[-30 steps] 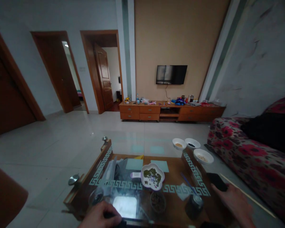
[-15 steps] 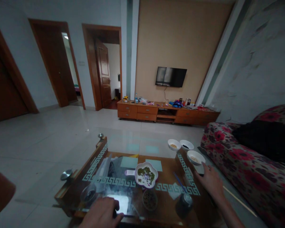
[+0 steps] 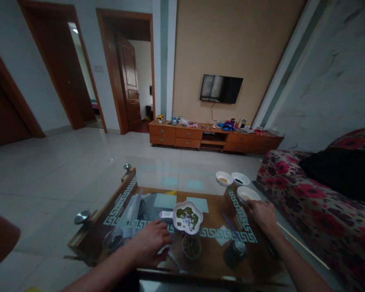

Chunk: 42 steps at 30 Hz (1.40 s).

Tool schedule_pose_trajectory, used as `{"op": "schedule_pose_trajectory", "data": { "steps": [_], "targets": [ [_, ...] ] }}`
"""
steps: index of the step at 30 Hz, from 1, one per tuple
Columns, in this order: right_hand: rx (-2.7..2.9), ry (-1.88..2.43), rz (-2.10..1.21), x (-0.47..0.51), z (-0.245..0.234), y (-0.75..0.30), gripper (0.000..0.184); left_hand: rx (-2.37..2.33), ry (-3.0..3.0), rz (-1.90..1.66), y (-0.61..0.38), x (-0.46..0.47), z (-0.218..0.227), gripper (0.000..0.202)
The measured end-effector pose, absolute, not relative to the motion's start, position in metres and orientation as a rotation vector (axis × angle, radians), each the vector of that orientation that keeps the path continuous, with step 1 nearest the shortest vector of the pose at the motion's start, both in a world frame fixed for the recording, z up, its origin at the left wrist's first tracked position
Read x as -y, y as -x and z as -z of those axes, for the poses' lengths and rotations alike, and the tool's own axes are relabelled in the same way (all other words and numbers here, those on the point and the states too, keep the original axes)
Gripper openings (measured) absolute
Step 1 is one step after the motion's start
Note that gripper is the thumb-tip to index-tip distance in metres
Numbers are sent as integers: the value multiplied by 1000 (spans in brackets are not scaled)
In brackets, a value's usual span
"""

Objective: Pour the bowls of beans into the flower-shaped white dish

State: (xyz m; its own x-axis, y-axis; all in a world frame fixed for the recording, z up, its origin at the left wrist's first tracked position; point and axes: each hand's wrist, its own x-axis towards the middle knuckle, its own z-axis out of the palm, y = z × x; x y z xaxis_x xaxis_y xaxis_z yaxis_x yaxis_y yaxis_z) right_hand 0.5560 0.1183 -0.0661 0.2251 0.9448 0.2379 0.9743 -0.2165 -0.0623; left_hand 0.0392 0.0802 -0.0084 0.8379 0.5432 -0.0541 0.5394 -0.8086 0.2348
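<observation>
My right hand (image 3: 262, 215) is at the near rim of a white bowl (image 3: 250, 192), its fingers closed on the edge. Pale pieces lie inside that bowl. Above the glass-topped table (image 3: 213, 257), my left hand (image 3: 155, 242) hovers with loosely bent fingers and the thumb apart. Close to it is a white flower-shaped dish (image 3: 175, 224) of green bits, with a labelled handle. A thin, shiny tool (image 3: 174, 261) shows beside the left thumb; whether the hand touches it is unclear. Below the dish stands a small round container (image 3: 191, 248) with brownish contents.
Two more white bowls, one with tan pieces (image 3: 223, 179) and one with dark pieces (image 3: 240, 179), stand at the far right corner. A dark jar (image 3: 235, 252) and a blue stick (image 3: 230, 225) are nearer. The flowered sofa (image 3: 319, 194) borders the right side.
My left hand has moved up and right, towards the flower-shaped dish. My right hand has come further over the nearest bowl, which has shifted slightly left. The view has tilted down a little.
</observation>
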Motion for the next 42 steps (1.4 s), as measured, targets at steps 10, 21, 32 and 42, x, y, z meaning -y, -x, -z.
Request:
{"op": "schedule_pose_trajectory", "data": {
  "steps": [10,21,32,42],
  "targets": [
    [2326,1726,282,-103,36,-476,49,-1475,-2569,-619,-41,-166,-12,43],
    [2400,920,126,-84,25,-359,45,-949,-2465,-637,-14,-155,5,75],
    [2336,767,-168,-80,28,-337,52,-850,-2513,-659,-30,-148,11,82],
    [1713,1040,-1037,-91,44,-334,24,-1023,-2523,-478,-32,-147,11,81]
  ]
}}
